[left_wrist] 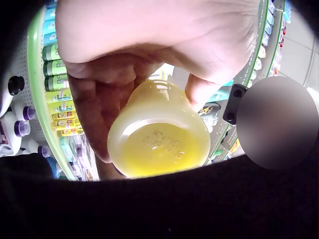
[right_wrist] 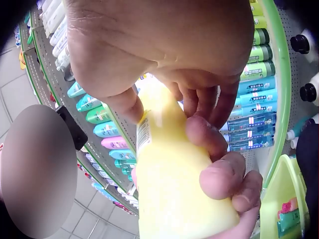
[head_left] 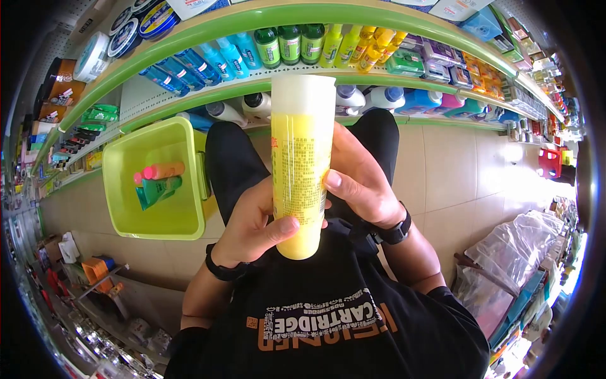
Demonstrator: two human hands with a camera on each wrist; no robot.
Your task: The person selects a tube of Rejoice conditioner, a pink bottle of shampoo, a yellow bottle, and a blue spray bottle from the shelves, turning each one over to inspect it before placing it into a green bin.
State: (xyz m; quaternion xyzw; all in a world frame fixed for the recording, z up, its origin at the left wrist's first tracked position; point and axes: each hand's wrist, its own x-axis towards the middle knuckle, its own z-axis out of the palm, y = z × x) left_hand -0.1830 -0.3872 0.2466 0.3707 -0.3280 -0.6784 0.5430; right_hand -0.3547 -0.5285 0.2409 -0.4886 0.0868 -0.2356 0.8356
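While the green basket sits off to the left beside the person's knee, with an orange tube and a green tube lying flat on its floor, both hands are busy at the centre of the head view. The left hand grips the low end of the yellow bottle, its thumb laid across the printed face and its fingers curled round the back. The bottle points away from the chest, white cap toward the green shelf and its rows of bottles. The left wrist view shows its round base with stamped characters, nearest the body. The small print faces the head camera, so the bottle is probably held this way for reading; two hands would keep it steady.

On the other side the right hand wraps the bottle's middle, thumb tip on the label's right edge and fingers behind. The bottle thus lies between the two palms: the left hand takes the base end and the right sits a little higher, while the upper third and the cap stand free above both. Further right, well apart, clear plastic bags rest on the tiled floor
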